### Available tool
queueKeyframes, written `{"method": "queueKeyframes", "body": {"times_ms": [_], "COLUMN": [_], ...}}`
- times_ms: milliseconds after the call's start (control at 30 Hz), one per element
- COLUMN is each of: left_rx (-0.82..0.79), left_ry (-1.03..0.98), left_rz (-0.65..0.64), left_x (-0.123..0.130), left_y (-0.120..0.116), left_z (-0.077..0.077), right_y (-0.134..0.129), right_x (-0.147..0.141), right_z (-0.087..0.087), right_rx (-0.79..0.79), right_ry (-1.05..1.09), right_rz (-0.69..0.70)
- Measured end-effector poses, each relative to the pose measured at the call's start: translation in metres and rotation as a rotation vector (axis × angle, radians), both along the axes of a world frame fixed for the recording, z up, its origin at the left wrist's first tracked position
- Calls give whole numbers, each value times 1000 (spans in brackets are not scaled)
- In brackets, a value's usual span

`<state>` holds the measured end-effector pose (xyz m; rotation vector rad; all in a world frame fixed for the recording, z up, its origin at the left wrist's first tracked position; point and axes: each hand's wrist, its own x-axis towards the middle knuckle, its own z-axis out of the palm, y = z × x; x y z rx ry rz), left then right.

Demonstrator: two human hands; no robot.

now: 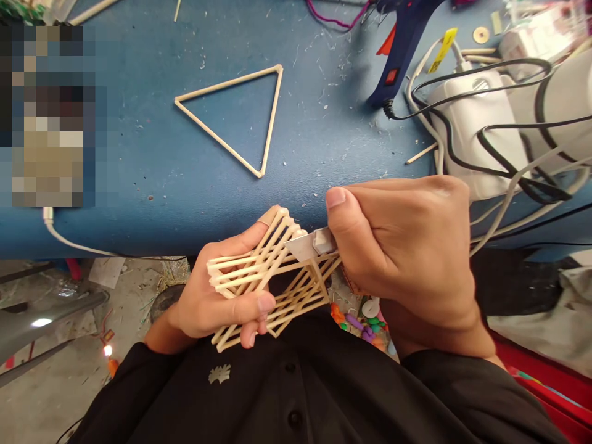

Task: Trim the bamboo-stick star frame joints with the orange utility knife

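The right hand (407,246) is closed in a tight grip around a small cutter (311,245), its fingers curled and the thumb pressed along the top; only the pale grey blade end shows past the thumb tip. That blade tip lies against the upper side of a stick frame (263,277), a layered lattice of thin pale wooden sticks glued in crossing rows. The left hand (217,296) has its grip closed on the same frame from the other side: the palm sits under it, fingertips wrap over the lower edge, and one finger runs up behind the top corner. The frame is held in the air just in front of the near edge of the desk (139,185), above the person's black buttoned shirt (287,382), tilted so that its corners point up and down.

Farther out on the blue desk lies a stick triangle (272,111), flat and well apart from the hands. To the right of it stands a blue glue gun (402,43), and beside that a white power adapter (467,123) under a tangle of black and white cables (509,154). Small specks and scraps are scattered over the desk surface. A white cable hangs over the desk edge at the left, near a blurred patch
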<state>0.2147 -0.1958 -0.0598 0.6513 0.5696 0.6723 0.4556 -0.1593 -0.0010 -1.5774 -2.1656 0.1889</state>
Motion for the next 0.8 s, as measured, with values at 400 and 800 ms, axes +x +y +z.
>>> {"method": "queueKeyframes", "body": {"times_ms": [400,800], "left_rx": [14,33], "left_ry": [75,26], "left_rz": [52,-34], "left_x": [2,-9], "left_y": [2,-5], "left_z": [3,4], "right_y": [4,24], "right_x": [-1,-1], "right_z": [-5,-1], "right_rx": [-7,-129], "right_ry": [-42,-138], "right_rz": [-98,-513]}}
